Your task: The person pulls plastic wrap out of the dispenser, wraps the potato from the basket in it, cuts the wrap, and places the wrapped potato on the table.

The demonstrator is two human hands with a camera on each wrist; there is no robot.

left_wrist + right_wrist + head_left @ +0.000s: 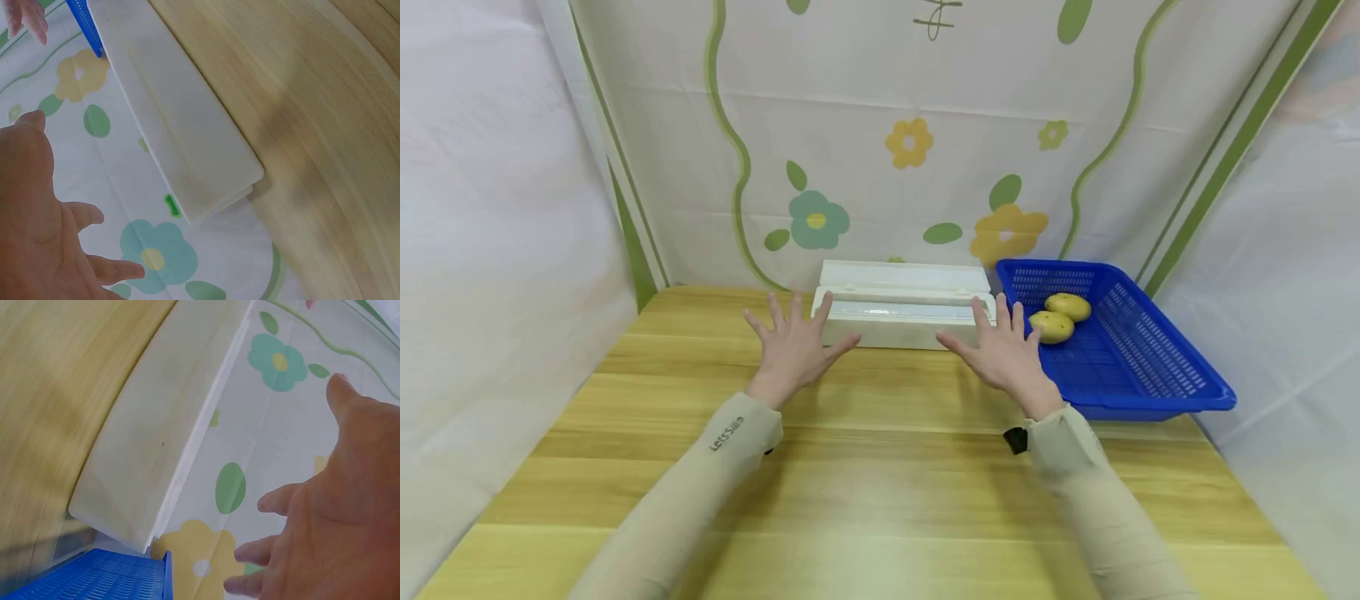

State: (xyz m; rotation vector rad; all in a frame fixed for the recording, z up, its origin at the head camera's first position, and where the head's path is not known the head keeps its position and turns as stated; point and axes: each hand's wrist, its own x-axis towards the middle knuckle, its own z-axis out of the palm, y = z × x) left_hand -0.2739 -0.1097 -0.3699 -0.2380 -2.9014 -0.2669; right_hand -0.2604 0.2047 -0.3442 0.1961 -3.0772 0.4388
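A long white box (pixel 902 333), which looks like a cling film dispenser, rests at the back of the table with its lid (pixel 906 275) raised. Inside lies a pale, shiny roll (pixel 901 310). My left hand (pixel 792 348) hovers at the box's left end, fingers spread, holding nothing. At the right end, my right hand (pixel 1003 354) hovers with spread fingers, also holding nothing. In the left wrist view the box's front (pixel 181 125) stands apart from the left palm (pixel 31 212). The right wrist view likewise has the right palm (pixel 337 525) apart from the box (pixel 156 425).
A blue plastic basket (pixel 1150 400) stands right of the box, close to my right hand. Two yellow potatoes (pixel 1067 307) lie in its back left part. Behind the wooden table (pixel 880 492) hangs a flower-printed cloth (pixel 865 133); pale cloth borders both sides.
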